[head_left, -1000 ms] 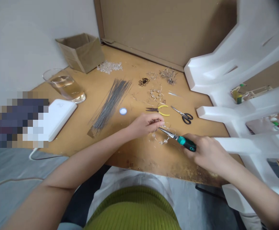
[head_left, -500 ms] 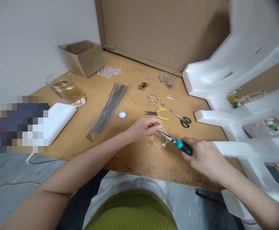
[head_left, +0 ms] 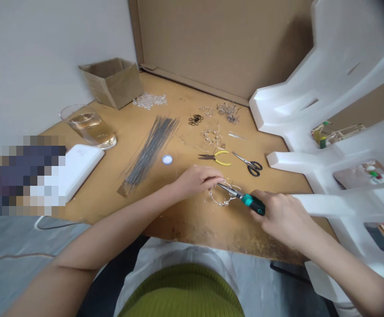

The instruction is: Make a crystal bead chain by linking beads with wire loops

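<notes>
My left hand (head_left: 201, 179) pinches the upper left of a beaded wire ring (head_left: 223, 203), which hangs over the front part of the table. Closed around teal-and-black handles, my right hand (head_left: 279, 215) holds needle-nose pliers (head_left: 241, 194). Their jaws point up and left and meet the ring beside my left fingertips; the exact spot they grip is too small to tell. Just beyond my hands lie yellow-handled pliers (head_left: 214, 157) and black-handled scissors (head_left: 249, 164). Another beaded wire ring (head_left: 212, 137) rests behind the yellow pliers.
A bundle of straight wires (head_left: 152, 154) lies left of centre, near a small white round lid (head_left: 167, 159). Clear beads (head_left: 150, 101) sit by a cardboard box (head_left: 112, 83). A glass of amber liquid (head_left: 94, 127) and a white power bank (head_left: 84, 169) stand left. White foam (head_left: 290, 163) borders the right.
My left fingers have shifted slightly at the ring, and the ring has tilted a little. The pliers stay at nearly the same place. The whole view has moved slightly.
</notes>
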Demonstrator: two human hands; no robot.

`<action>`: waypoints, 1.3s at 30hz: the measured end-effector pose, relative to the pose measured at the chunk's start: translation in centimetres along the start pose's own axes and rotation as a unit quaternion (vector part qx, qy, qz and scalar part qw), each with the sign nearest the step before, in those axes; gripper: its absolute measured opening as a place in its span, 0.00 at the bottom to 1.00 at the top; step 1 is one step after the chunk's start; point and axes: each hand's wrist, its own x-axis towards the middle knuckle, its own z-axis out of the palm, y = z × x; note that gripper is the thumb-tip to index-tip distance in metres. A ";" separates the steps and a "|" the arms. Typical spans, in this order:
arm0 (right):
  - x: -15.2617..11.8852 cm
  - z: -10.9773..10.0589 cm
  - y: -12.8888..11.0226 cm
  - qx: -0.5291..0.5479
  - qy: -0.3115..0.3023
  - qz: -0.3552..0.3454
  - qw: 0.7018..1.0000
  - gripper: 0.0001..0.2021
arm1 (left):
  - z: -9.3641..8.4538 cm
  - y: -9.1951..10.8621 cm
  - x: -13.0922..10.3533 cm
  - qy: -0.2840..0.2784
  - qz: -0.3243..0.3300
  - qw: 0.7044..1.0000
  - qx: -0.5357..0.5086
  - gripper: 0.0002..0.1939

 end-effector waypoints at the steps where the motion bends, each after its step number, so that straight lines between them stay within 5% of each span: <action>1: 0.0 -0.1 0.0 -0.003 -0.003 -0.001 1.000 0.09 | 0.1 0.0 -0.1 -0.005 0.014 1.000 0.027 0.11; 6: 0.1 -0.4 0.0 -0.010 -0.029 -0.011 0.999 0.10 | 0.5 0.2 -0.3 -0.049 0.060 0.990 0.121 0.15; 11: -0.2 -0.5 0.6 0.010 -0.022 -0.019 1.000 0.09 | 0.3 -0.6 0.0 -0.016 0.013 0.997 0.079 0.12; 15: -0.2 -0.3 2.3 0.148 -0.008 -0.001 0.989 0.07 | -0.9 -1.1 0.4 -0.028 -0.002 0.999 0.032 0.11; 19: 1.2 0.2 2.1 0.411 0.079 0.020 0.908 0.10 | -1.7 -0.5 0.4 -0.097 -0.026 0.988 -0.121 0.10; 23: 3.0 1.4 -0.7 0.535 0.066 -0.012 0.842 0.14 | -1.1 0.0 0.3 -0.123 -0.084 0.953 -0.263 0.10; 28: 4.2 3.2 -3.4 0.590 0.100 -0.019 0.801 0.11 | 0.1 -0.6 0.7 -0.103 -0.156 0.911 -0.369 0.12; 32: 4.8 4.2 -3.6 0.662 0.151 -0.001 0.735 0.10 | -0.2 -0.7 0.9 -0.040 -0.192 0.876 -0.441 0.15; 35: 5.1 4.6 -3.6 0.703 0.173 0.009 0.690 0.10 | -0.6 -0.3 0.9 -0.012 -0.181 0.885 -0.429 0.11; 39: 5.1 4.6 -3.7 0.697 0.172 0.006 0.696 0.11 | -0.4 0.1 0.6 -0.018 -0.131 0.924 -0.360 0.08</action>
